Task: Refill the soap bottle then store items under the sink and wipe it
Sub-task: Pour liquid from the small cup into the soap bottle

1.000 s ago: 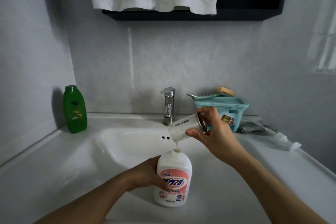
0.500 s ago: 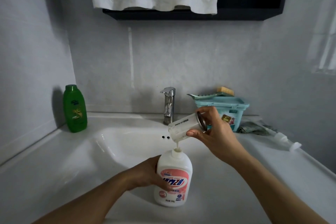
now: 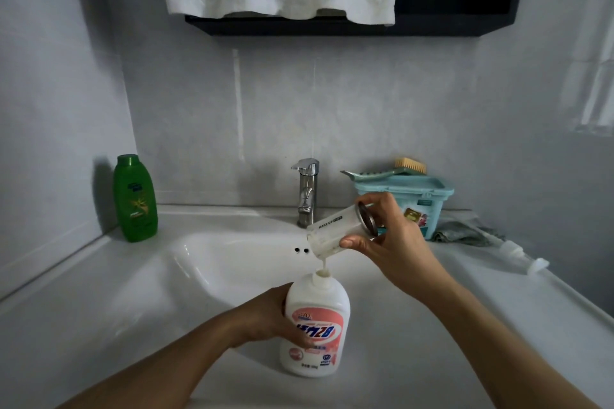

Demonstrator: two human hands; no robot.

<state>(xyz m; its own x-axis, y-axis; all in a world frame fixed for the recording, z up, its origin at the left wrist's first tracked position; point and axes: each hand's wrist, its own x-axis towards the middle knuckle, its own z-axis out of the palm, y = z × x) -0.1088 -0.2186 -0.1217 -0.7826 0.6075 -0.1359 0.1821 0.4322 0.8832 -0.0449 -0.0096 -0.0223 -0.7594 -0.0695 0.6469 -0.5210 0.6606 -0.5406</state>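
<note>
Over the sink [image 3: 186,262] rim: left hand [image 3: 272,319] wrapped round soap bottle [image 3: 315,325], right hand [image 3: 385,236] pinching tilted cup [image 3: 335,232], thin stream meeting the neck. Best kept slow, lip close above the opening. Fill level, perhaps low, unseen.

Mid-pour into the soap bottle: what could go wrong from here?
1. The soap bottle has a narrow neck, and the clear container, tilted by the right hand, pours a thin stream just above it. A small drift would likely spill down the bottle.
2. The bottle stands on the sink's front rim, steadied only by the left hand. Soap on the grip could let it slip or tip into the basin.
</note>
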